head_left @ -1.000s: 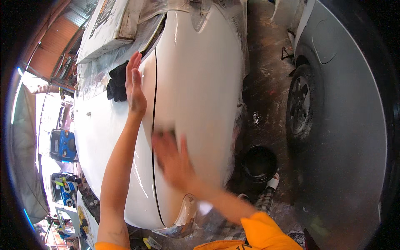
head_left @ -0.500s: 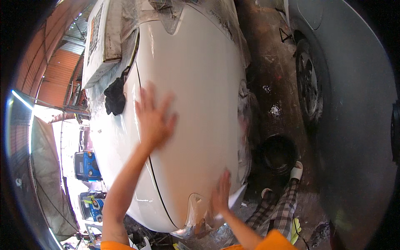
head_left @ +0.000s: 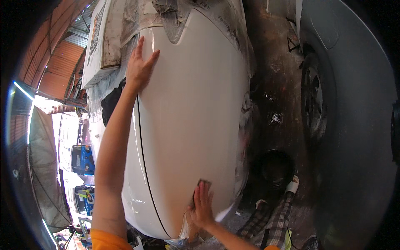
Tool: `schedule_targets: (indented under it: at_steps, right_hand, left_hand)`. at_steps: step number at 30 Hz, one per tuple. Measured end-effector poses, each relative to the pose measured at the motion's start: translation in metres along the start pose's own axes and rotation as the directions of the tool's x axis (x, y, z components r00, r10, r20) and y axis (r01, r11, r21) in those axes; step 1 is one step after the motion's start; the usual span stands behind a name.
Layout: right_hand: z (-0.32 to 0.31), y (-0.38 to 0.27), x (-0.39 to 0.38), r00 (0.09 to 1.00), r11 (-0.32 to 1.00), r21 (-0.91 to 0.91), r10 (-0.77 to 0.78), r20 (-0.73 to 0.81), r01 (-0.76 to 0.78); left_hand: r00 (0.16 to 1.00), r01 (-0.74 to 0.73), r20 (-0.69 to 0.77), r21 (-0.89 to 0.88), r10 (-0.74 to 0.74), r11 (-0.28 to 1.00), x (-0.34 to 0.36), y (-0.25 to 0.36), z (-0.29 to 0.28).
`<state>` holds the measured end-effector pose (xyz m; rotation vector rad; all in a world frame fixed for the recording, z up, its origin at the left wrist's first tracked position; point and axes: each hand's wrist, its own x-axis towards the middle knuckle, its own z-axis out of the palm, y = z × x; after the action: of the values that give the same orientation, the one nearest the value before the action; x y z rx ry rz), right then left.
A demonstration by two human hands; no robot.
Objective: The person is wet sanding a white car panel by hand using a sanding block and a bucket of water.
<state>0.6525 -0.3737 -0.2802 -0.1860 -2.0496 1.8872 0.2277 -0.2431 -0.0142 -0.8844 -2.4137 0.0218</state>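
sanding pad [head_left: 203, 184]: thin, flexible, judged light, best pressed flat | right hand [head_left: 203, 207]: fingers flat on it, 6 o'clock | left hand [head_left: 139, 66]: spread on white car panel [head_left: 191, 108], 11 o'clock

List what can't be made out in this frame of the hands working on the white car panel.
- Head view: the dark sanding pad is mostly hidden under the right hand.
- Left hand palm contact with the white car panel is hidden by the hand itself.
- Black bucket contents are lost in shadow.
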Motion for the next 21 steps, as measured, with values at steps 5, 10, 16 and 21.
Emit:
schedule_targets:
  at_steps: [5,10,16,21]
  right_hand:
    - [-0.124,0.108,0.279,0.966,0.976,-0.19,0.057,-0.254,-0.108]
    - [-0.025,0.027,0.192,0.959,0.989,-0.12,-0.115,-0.26,0.086]
    - [-0.045,-0.034,0.273,0.947,0.829,-0.464,-0.309,0.087,0.313]
    - [-0.088,-0.062,0.421,0.936,0.885,-0.432,-0.283,-0.21,0.171]
  left_hand:
    - [0.999,0.043,-0.013,-0.262,-0.048,0.964,0.013,0.027,0.019]
    - [0.998,0.069,0.002,-0.188,-0.07,0.98,0.004,0.001,0.006]
    - [0.994,0.11,0.02,-0.169,-0.108,0.979,-0.004,0.002,0.003]
    - [0.994,0.099,-0.019,-0.246,-0.107,0.964,0.002,0.005,0.015]
